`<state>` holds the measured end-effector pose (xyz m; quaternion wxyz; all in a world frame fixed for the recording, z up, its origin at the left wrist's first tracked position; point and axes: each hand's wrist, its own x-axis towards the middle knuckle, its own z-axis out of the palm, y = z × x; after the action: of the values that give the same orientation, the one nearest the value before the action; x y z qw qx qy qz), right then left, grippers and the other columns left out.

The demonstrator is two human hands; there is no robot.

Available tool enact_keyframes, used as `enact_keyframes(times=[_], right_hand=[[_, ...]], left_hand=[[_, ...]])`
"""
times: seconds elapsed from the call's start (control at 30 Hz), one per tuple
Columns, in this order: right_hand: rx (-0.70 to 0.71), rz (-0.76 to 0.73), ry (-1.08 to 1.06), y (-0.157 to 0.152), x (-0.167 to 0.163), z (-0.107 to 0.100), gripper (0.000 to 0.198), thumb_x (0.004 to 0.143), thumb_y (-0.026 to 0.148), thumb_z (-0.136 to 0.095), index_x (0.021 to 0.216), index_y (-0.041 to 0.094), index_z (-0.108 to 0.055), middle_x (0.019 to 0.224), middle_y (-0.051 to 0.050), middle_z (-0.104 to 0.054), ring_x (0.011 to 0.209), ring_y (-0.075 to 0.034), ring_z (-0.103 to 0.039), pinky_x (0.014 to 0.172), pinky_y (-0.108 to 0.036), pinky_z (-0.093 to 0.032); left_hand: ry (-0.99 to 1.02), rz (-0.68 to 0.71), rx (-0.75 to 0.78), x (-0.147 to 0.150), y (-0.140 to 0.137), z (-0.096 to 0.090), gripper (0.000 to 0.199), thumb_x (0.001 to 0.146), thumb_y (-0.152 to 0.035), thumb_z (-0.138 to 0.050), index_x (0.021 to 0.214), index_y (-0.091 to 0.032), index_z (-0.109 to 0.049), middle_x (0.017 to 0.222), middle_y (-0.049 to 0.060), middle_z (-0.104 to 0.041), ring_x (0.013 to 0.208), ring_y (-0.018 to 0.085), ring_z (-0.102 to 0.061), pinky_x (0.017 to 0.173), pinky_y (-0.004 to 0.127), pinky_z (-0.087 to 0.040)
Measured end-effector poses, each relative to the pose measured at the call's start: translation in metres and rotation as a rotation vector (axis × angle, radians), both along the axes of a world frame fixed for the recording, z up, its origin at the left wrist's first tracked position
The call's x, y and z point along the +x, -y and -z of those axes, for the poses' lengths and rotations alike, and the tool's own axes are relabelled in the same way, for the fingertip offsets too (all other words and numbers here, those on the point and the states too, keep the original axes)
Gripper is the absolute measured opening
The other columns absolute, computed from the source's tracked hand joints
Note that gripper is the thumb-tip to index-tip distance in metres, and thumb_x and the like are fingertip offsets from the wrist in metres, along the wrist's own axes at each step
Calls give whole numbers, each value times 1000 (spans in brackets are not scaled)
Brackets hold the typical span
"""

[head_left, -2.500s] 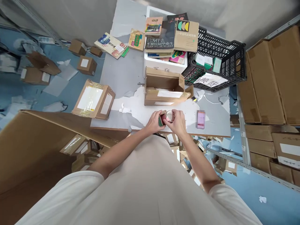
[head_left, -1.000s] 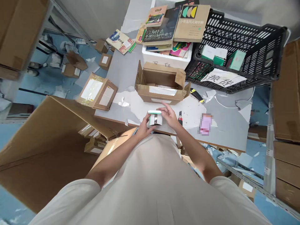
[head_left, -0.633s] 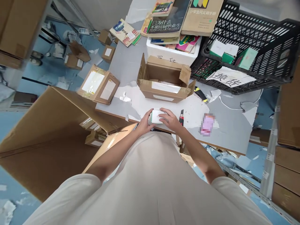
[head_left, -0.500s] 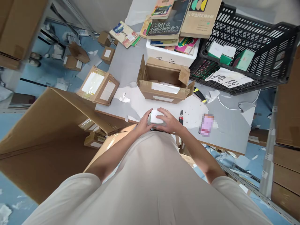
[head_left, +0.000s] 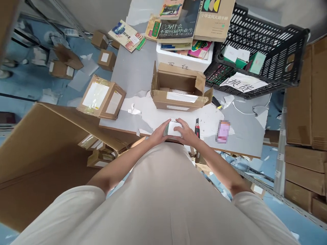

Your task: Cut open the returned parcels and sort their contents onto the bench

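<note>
Between my two hands, at the table's front edge, is a small box (head_left: 174,130) with a white top and a greenish-grey side. My left hand (head_left: 160,132) grips its left end. On its right end my right hand (head_left: 187,133) is closed, with fingers lying over the white top. Just beyond my hands stands an open cardboard carton (head_left: 176,99) with its flaps up. A red and black box cutter (head_left: 197,128) lies right of my right hand.
A taped parcel (head_left: 102,97) stands at the table's left. Behind the carton, books (head_left: 178,27) fill a white foam box (head_left: 176,61). A black crate (head_left: 283,58) holding green-and-white boxes is at the back right. A large open carton (head_left: 51,163) stands at lower left.
The small box has turned slightly in my hands, so more of its greenish side shows. My view has shifted a little to the right.
</note>
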<state>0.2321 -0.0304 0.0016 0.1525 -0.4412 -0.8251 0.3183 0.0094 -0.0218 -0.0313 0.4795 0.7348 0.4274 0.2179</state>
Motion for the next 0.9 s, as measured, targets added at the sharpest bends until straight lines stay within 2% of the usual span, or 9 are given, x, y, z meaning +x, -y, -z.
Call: enact_keyframes(times=[0.1,0.27,0.37,0.43,0.5,0.57,0.67,0.8,0.9], right_hand=[[-114,57,10,5,-6,-4,33,89,45,-55,115,23,-54,147,-17,-31,140,-32,-29,99,-51,-46],[-229,200,-71,2,-15,-4,28,90,43,-52,112,25,-52,141,-14,-36,134,-29,-36,99,-49,-43],[-268,285,-158,-8,-19,-3,27,85,44,-61,102,24,-53,127,-11,-44,125,-27,-44,97,-45,-45],[-275,329,-117,-12,-23,-5,29,80,46,-66,93,24,-53,114,-9,-49,113,-25,-52,94,-43,-46],[-218,326,5,-11,-28,-7,28,80,46,-66,92,23,-55,113,-9,-51,108,-26,-53,94,-45,-46],[-99,268,121,-2,-33,-8,29,83,45,-62,100,22,-56,126,-14,-47,117,-30,-48,97,-49,-43],[68,214,200,16,-41,2,42,82,46,-63,114,20,-52,142,-19,-33,131,-36,-34,100,-53,-41],[152,372,212,28,-51,23,35,82,35,-61,113,21,-52,133,-18,-39,121,-34,-42,91,-52,-47],[193,414,206,26,-57,27,31,78,29,-64,107,22,-56,125,-16,-44,114,-31,-47,88,-49,-50]], left_hand=[[4,38,14,-4,-4,-1,80,83,-41,-64,149,-17,-24,151,16,-37,140,28,-37,113,44,-35],[9,33,4,-6,-12,2,82,82,-38,-67,149,-17,-24,151,17,-38,138,28,-40,112,43,-36],[19,64,4,-7,-20,3,87,79,-39,-69,149,-17,-23,150,16,-39,137,28,-41,112,42,-37],[24,100,2,-9,-27,2,89,77,-39,-71,149,-18,-23,150,16,-39,136,29,-42,110,42,-38],[23,132,-4,-13,-34,2,89,78,-40,-70,150,-18,-23,149,15,-40,134,29,-45,109,41,-39],[22,176,-13,-17,-40,2,87,79,-39,-68,150,-18,-22,149,15,-42,133,29,-46,108,41,-40],[30,262,-27,-21,-43,0,84,81,-36,-65,150,-18,-21,150,14,-40,134,28,-45,108,41,-39],[-2,307,-11,-21,-43,-8,86,81,-36,-63,151,-15,-19,153,16,-36,136,29,-42,111,42,-37],[-45,337,54,-26,-47,-20,93,76,-40,-68,151,-12,-20,153,18,-34,139,31,-37,114,44,-34]])
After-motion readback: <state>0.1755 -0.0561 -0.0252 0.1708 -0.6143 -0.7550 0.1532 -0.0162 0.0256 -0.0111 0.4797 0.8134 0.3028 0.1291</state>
